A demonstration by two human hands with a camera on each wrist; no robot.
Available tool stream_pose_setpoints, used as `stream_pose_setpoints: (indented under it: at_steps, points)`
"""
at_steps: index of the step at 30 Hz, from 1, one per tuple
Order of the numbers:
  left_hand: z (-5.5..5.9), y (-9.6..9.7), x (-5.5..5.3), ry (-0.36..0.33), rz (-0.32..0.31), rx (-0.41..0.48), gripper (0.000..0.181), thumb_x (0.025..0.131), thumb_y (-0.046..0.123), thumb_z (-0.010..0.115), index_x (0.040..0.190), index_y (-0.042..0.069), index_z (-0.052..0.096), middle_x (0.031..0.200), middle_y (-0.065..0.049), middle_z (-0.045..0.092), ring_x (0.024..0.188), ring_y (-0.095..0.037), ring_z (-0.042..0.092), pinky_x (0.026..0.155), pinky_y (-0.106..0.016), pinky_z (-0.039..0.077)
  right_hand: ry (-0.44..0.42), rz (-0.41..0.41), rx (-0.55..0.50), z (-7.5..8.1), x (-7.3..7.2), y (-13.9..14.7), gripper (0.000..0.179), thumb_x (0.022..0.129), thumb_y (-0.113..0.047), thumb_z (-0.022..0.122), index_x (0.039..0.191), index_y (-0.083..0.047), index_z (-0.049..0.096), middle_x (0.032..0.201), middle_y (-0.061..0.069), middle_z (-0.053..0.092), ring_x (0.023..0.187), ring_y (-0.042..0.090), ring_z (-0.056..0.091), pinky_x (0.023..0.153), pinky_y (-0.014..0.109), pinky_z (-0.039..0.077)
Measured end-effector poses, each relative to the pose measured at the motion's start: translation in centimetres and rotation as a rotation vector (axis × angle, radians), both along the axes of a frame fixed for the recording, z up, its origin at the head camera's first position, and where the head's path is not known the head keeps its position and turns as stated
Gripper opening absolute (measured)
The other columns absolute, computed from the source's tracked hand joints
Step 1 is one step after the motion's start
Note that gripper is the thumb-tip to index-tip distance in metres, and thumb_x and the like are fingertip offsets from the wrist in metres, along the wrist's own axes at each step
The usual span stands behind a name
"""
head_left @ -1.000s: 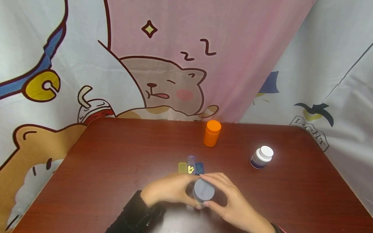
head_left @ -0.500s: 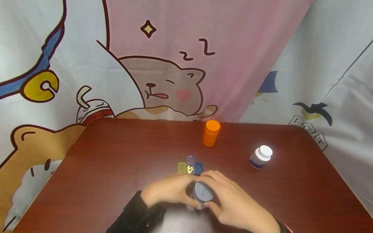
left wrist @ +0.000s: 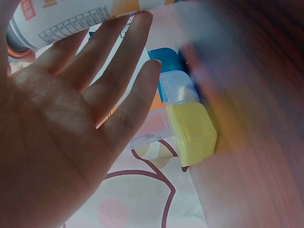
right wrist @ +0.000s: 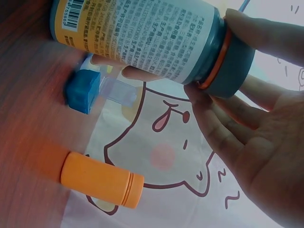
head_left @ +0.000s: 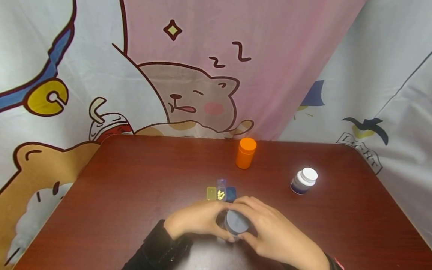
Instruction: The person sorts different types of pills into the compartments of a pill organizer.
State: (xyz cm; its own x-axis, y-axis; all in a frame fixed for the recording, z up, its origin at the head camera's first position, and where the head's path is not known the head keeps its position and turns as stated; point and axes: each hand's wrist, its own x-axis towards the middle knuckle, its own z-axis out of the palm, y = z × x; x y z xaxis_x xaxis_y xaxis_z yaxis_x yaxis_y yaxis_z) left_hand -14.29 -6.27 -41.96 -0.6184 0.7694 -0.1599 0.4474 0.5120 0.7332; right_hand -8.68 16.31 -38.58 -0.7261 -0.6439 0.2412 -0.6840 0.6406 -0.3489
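Observation:
Upright between both hands stands a dark pill bottle point(right wrist: 142, 35) with a white and orange label, a grey lid point(head_left: 237, 222) and an orange ring below the lid. My left hand point(head_left: 197, 221) holds the bottle's body, thumb and index finger curved around it. From the right, my right hand point(head_left: 275, 234) grips the lid between thumb and fingers. Just beyond the hands is a pill organizer with a yellow compartment point(left wrist: 194, 133), a blue compartment point(right wrist: 83, 90) and clear ones. One clear compartment has its lid up and holds several pale yellow pills point(head_left: 221, 195).
An orange bottle point(head_left: 246, 153) stands near the back edge of the brown table point(head_left: 152, 165). To the right is a white bottle point(head_left: 303, 181) with a dark lower label. A curtain point(head_left: 270, 56) printed with cartoon animals hangs behind the table.
My right hand has turned around the lid, its fingers reaching further left over the far side, then stayed nearly still. The left hand and bottle have kept their place.

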Motion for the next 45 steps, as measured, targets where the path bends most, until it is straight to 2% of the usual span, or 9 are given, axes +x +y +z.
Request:
stream_pose_setpoints:
  at_steps: [10, 18, 22, 27, 32, 36, 39, 42, 45]
  points:
    - [-0.1, 0.2, 0.0, 0.032, -0.014, 0.001, 0.064, 0.082, 0.040, 0.089, 0.140, 0.027, 0.064, 0.120, 0.019, 0.070, 0.099, 0.007, 0.060, 0.093, -0.019, 0.050, 0.031, -0.054, 0.004, 0.2, 0.4, -0.3, 0.066, 0.075, -0.020, 0.095, 0.134, -0.017, 0.065, 0.120, -0.011, 0.064, 0.105, 0.005, 0.062, 0.093, 0.032, 0.060]
    - [0.0, 0.1, 0.0, 0.027, -0.015, 0.004, 0.064, 0.082, 0.041, 0.089, 0.140, 0.027, 0.064, 0.120, 0.020, 0.070, 0.096, 0.006, 0.060, 0.092, -0.019, 0.050, 0.021, -0.069, 0.041, 0.2, 0.3, -0.2, 0.064, 0.079, -0.022, 0.092, 0.136, -0.015, 0.066, 0.126, -0.009, 0.065, 0.110, 0.005, 0.063, 0.095, 0.032, 0.059]
    - [0.0, 0.1, 0.0, 0.037, -0.017, 0.004, 0.063, 0.082, 0.041, 0.089, 0.139, 0.028, 0.065, 0.121, 0.019, 0.070, 0.099, 0.007, 0.061, 0.093, -0.019, 0.050, 0.039, -0.081, 0.037, 0.3, 0.5, -0.3, 0.063, 0.079, -0.029, 0.093, 0.135, -0.015, 0.066, 0.124, -0.009, 0.066, 0.108, 0.006, 0.063, 0.094, 0.033, 0.060]
    - [0.0, 0.1, 0.0, 0.048, -0.004, -0.013, 0.064, 0.082, 0.041, 0.089, 0.139, 0.027, 0.065, 0.125, 0.016, 0.071, 0.106, 0.006, 0.062, 0.097, -0.021, 0.050, 0.107, -0.112, 0.046, 0.1, 0.8, -0.7, 0.064, 0.080, -0.043, 0.090, 0.132, -0.015, 0.067, 0.118, -0.008, 0.067, 0.101, 0.008, 0.063, 0.088, 0.033, 0.060]
    - [0.0, 0.1, 0.1, 0.059, -0.002, -0.026, 0.060, 0.081, 0.040, 0.090, 0.134, 0.025, 0.067, 0.122, 0.017, 0.072, 0.105, 0.006, 0.062, 0.097, -0.021, 0.050, 0.245, -0.161, 0.132, -0.5, 1.1, -1.2, 0.070, 0.078, -0.050, 0.089, 0.134, -0.012, 0.068, 0.109, -0.003, 0.066, 0.091, 0.013, 0.063, 0.081, 0.035, 0.059]
    - [0.0, 0.2, 0.1, 0.054, -0.009, -0.012, 0.059, 0.082, 0.039, 0.090, 0.135, 0.026, 0.067, 0.124, 0.017, 0.072, 0.107, 0.006, 0.062, 0.099, -0.021, 0.050, 0.369, -0.189, 0.152, -1.0, 0.9, -1.4, 0.065, 0.074, -0.058, 0.088, 0.119, -0.015, 0.071, 0.099, -0.005, 0.066, 0.085, 0.014, 0.061, 0.078, 0.037, 0.056]
    - [0.0, 0.3, 0.1, 0.059, -0.017, -0.006, 0.059, 0.082, 0.037, 0.090, 0.135, 0.026, 0.068, 0.124, 0.017, 0.072, 0.108, 0.006, 0.063, 0.100, -0.021, 0.050, 0.409, -0.189, 0.136, -1.2, 0.8, -1.4, 0.063, 0.071, -0.061, 0.088, 0.111, -0.017, 0.069, 0.094, -0.007, 0.064, 0.083, 0.013, 0.060, 0.076, 0.035, 0.054]
    - [0.0, 0.3, 0.2, 0.056, -0.013, -0.015, 0.058, 0.081, 0.038, 0.089, 0.135, 0.027, 0.068, 0.123, 0.018, 0.072, 0.107, 0.006, 0.063, 0.098, -0.020, 0.050, 0.318, -0.185, 0.138, -0.9, 0.7, -1.0, 0.070, 0.075, -0.068, 0.083, 0.121, -0.017, 0.069, 0.103, -0.007, 0.068, 0.090, 0.012, 0.063, 0.081, 0.035, 0.056]
    - [0.1, 0.3, 0.2, 0.044, 0.000, -0.020, 0.060, 0.080, 0.037, 0.091, 0.134, 0.026, 0.068, 0.124, 0.017, 0.071, 0.106, 0.006, 0.062, 0.097, -0.020, 0.049, 0.078, -0.160, 0.111, 0.0, 0.4, 0.3, 0.080, 0.078, -0.075, 0.076, 0.138, -0.024, 0.063, 0.121, -0.011, 0.070, 0.106, 0.011, 0.065, 0.093, 0.042, 0.057]
